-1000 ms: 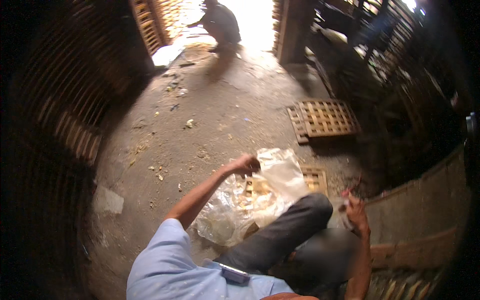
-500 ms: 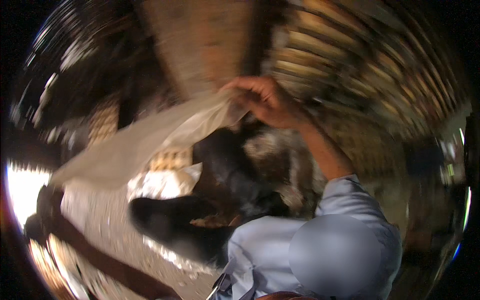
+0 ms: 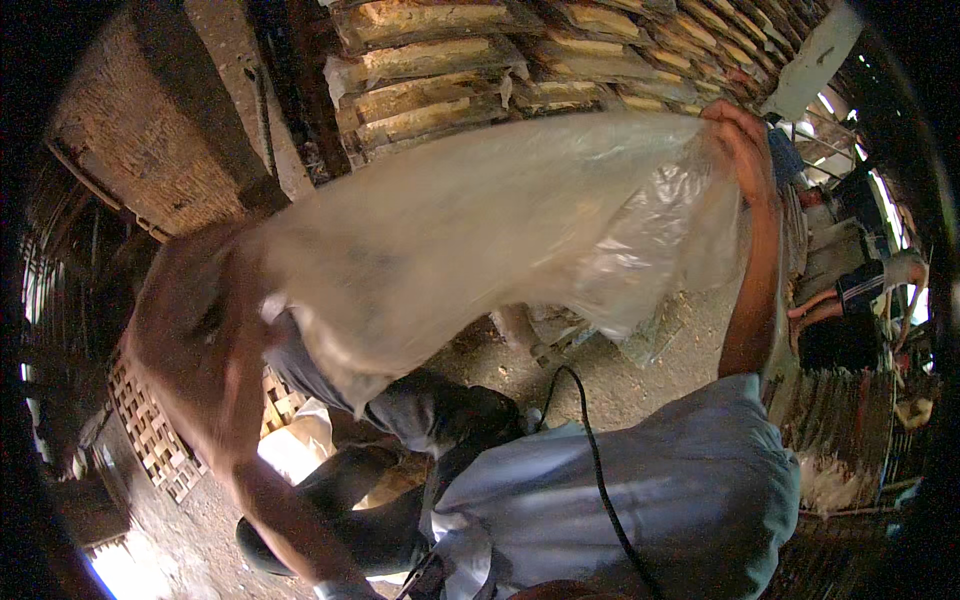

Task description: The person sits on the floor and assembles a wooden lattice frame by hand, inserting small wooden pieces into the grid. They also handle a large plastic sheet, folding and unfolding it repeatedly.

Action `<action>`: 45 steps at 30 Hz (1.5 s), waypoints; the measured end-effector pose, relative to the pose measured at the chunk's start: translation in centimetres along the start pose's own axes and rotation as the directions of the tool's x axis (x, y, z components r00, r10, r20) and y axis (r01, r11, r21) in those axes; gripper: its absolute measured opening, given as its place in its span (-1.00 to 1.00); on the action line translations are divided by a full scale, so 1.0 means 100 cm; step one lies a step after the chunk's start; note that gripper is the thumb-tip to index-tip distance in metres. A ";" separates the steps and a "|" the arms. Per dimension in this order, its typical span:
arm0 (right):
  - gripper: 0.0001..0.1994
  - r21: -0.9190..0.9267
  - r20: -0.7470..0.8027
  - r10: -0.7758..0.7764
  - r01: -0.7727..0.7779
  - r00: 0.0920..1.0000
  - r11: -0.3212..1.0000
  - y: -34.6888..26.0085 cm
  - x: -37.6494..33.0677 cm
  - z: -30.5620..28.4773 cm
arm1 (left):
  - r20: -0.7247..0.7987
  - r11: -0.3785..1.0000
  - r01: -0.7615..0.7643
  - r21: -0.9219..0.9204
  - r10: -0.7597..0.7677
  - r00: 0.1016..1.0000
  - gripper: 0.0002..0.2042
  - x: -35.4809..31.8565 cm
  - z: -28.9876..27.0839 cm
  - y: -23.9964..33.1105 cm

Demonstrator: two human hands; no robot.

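Note:
A translucent, cloudy plastic sheet [image 3: 480, 215] is stretched across the view between my hands, above my bent legs. My right hand [image 3: 742, 150], raised at the right, has its fingers closed on the sheet's gathered end. At the left, my left hand [image 3: 205, 300] is smeared by motion. The sheet's other end runs up to it and appears gripped there, though single fingers are not distinct. The sheet sags in folds towards its lower edge and hides part of the ground behind it.
Stacked rows of yellowish slabs [image 3: 430, 65] stand at the back. A wooden board [image 3: 145, 120] leans at the far left, above a woven lattice piece [image 3: 150, 425]. A black cable [image 3: 590, 450] crosses my shirt. Another person [image 3: 865, 290] bends over at the far right.
My view has turned to the right. The sheet has spread wider and is drawn out between my hands. My left arm has come into fuller view, and my right hand has moved rightward.

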State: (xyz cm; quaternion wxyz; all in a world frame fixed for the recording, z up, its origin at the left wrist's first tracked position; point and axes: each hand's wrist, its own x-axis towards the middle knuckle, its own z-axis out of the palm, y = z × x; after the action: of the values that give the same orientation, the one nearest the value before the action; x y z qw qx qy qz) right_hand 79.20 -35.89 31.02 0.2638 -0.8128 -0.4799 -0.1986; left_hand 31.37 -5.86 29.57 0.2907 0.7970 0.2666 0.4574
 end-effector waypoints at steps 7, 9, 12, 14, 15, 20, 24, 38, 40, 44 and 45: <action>-0.87 -0.221 0.416 -0.016 0.118 0.909 0.968 0.159 0.087 0.081 | 0.269 0.838 0.178 -0.516 -0.038 0.962 -0.85 0.028 0.174 -0.092; -0.89 -0.310 0.483 0.057 0.109 0.874 0.945 0.215 0.081 0.105 | 0.408 0.807 0.348 -0.478 -0.147 0.901 -0.85 0.015 0.224 -0.100; -0.85 -0.486 0.532 0.275 0.023 0.801 0.873 0.255 0.070 0.102 | 0.419 0.686 0.401 -0.607 -0.152 0.895 -0.78 -0.021 0.303 -0.127; -0.71 -0.618 0.513 0.402 0.001 0.758 0.786 0.192 0.086 0.183 | 0.422 0.788 0.401 -0.467 -0.200 0.884 -0.66 -0.030 0.312 -0.183; -0.63 -0.686 0.448 0.396 0.024 0.802 0.727 0.192 0.070 0.184 | 0.423 0.739 0.415 -0.531 -0.194 0.885 -0.59 -0.040 0.324 -0.182; -0.40 -0.778 0.156 0.245 -0.034 0.957 0.628 0.210 0.012 0.199 | 0.615 0.482 0.605 -0.634 -0.159 0.772 -0.21 -0.095 0.339 -0.179; -0.39 -0.756 -0.148 0.029 -0.132 0.989 0.642 0.309 -0.061 0.161 | 0.729 0.597 0.637 -0.488 -0.122 0.673 -0.12 -0.132 0.360 -0.187; -0.25 -0.602 -0.115 0.777 -0.666 0.619 0.441 0.298 -0.191 0.139 | 0.804 0.353 0.820 -0.450 -0.240 0.544 -0.81 -0.131 0.328 -0.137; -0.23 -0.553 -0.125 0.800 -0.711 0.587 0.435 0.294 -0.182 0.163 | 0.832 0.356 0.876 -0.326 -0.332 0.444 -0.87 -0.122 0.310 -0.135; -0.25 -0.611 -0.145 0.713 -0.629 0.686 0.481 0.329 -0.178 0.230 | 0.683 0.720 0.614 -0.323 -0.271 0.678 -0.78 -0.138 0.327 -0.179; -0.26 -0.619 -0.156 0.693 -0.617 0.704 0.487 0.364 -0.190 0.231 | 0.706 0.810 0.542 -0.224 -0.249 0.663 -0.76 -0.142 0.336 -0.184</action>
State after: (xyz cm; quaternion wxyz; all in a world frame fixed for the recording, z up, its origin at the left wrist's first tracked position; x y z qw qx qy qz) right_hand 104.29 -49.02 -6.68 0.0034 -0.9814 -0.0522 -0.1845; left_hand 51.92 -10.37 -5.49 0.6212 0.7430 0.2166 0.1231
